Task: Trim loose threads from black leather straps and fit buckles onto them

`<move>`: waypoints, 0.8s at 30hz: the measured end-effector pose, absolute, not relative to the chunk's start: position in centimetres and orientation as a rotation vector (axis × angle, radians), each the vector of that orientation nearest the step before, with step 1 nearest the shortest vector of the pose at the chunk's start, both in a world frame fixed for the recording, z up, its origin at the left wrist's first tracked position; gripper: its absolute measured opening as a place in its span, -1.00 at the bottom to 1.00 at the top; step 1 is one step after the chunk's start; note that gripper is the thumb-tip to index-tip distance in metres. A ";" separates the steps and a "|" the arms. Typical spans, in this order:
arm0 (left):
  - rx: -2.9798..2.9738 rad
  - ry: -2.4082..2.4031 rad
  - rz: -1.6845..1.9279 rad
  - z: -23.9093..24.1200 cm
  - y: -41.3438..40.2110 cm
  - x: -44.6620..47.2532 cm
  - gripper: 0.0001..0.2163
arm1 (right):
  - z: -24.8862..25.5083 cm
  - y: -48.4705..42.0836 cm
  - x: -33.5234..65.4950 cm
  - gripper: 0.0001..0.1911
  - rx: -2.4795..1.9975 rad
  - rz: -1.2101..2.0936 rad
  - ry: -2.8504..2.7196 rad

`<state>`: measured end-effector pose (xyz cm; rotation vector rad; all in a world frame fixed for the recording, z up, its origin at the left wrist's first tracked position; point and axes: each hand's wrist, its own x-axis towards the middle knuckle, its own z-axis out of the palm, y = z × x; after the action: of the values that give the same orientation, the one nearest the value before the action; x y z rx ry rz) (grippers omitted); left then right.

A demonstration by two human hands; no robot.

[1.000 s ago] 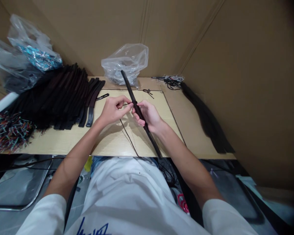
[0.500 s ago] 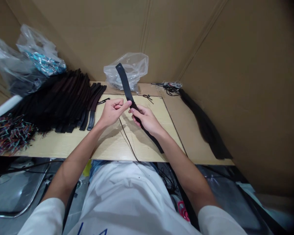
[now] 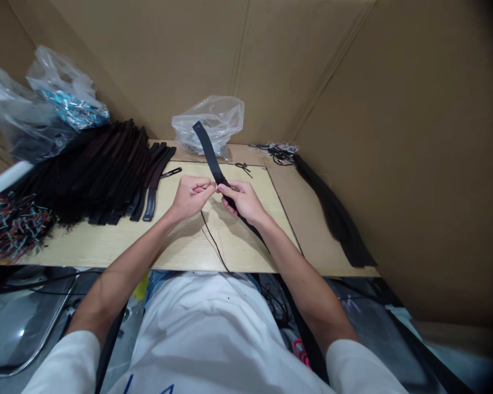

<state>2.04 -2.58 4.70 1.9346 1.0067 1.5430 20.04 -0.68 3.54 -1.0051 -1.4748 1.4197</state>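
My right hand grips a long black strap near its middle, the free end pointing up and away toward the back wall. My left hand is closed in a pinch right beside it, fingertips touching the right hand's. A thin black cord runs from that pinch down across the wooden table to its front edge. Both hands hover just above the tabletop.
A big pile of black straps lies at the left, with coloured wire ties and plastic bags beyond. A clear bag stands at the back, a bundle of black cords at the right. Small scissors and cardboard walls surround.
The strap's far end has dropped lower and its face has turned toward me. My left hand closed into a tighter pinch against the right hand's fingertips.
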 end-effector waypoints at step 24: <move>1.333 0.781 1.441 4.9 -1.3 1.3 -0.42 | 5.8 -2.5 20.8 -0.53 -0.536 1.783 -1.475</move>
<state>1.35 -1.28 4.89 1.3332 0.7810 1.4410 20.79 -2.52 5.76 -0.5360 -1.4750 1.7832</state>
